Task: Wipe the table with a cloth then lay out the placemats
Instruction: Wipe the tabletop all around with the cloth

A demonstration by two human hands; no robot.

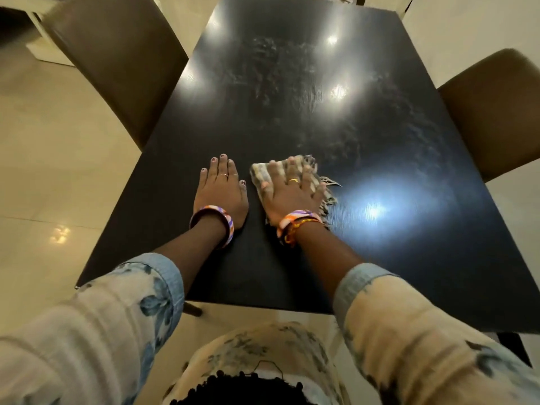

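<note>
A: Nearest the camera: pale sleeves (122, 311) with blue blotches and rolled denim cuffs, reaching out over the near edge of the counter (380, 258).

B: Black, glossy, rectangular. Bright light spots reflected on it, the largest just right of the hands.

A: Next, bangles (214, 223) on both wrists, orange, white and purple.

B: Then the left hand (220, 191), flat on the counter, palm down. Fingers (223, 166) straight and close together, thumb out to the side, thin ring on one. Holding nothing.

A: Just beside it, not touching: right hand (289, 194), flat on top of the cloth (263, 175). Fingers slightly spread, pressing down rather than pinching. Gold ring on one.

B: Cloth bunched, pale with grey-brown checks, lying on the counter in its near half, about mid-width. Fringe sticking out past the right side of the hand and beyond the fingertips. Slightly blurred here.

A: Further out on the counter: dull, smeary streaks across the middle and right.

B: No placemats on the surface.

A: Beyond, brown chair (117, 59) at the left edge, another brown chair (496, 112) at the right edge. Cream tiled floor (43, 171) all around.
</note>
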